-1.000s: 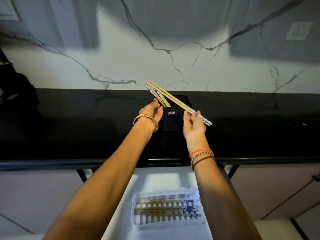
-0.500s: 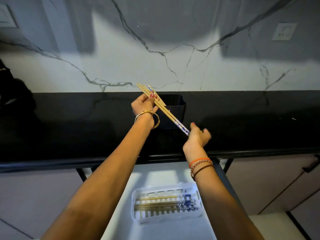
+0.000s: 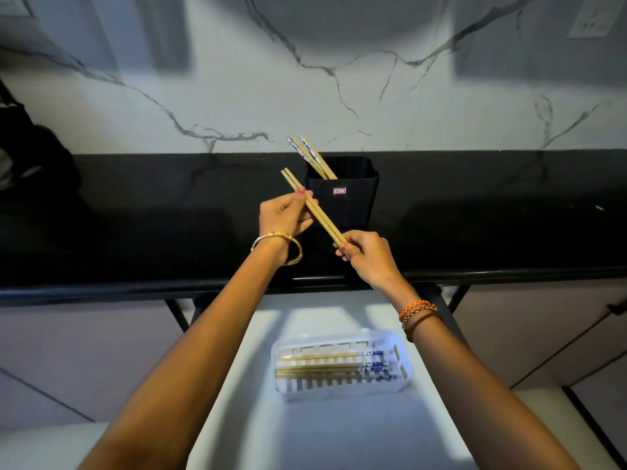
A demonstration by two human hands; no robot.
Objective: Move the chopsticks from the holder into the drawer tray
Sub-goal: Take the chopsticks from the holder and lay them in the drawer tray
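Lowered since the earlier frame: pair of chopsticks [image 3: 314, 206], now pinched by left hand [image 3: 283, 213] and right hand [image 3: 364, 254] before the black holder [image 3: 342, 191]. Remaining chopsticks [image 3: 312, 157] are kept in holder. More are laid in the drawer tray [image 3: 339, 371].

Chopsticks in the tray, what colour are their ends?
The chopsticks in the tray have blue-and-white patterned ends; the rest is plain tan wood. Head view, the only one.

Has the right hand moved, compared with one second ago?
Yes. The right hand was level with the black holder, on its right; now it grips the held chopsticks below the holder, nearer the counter edge.
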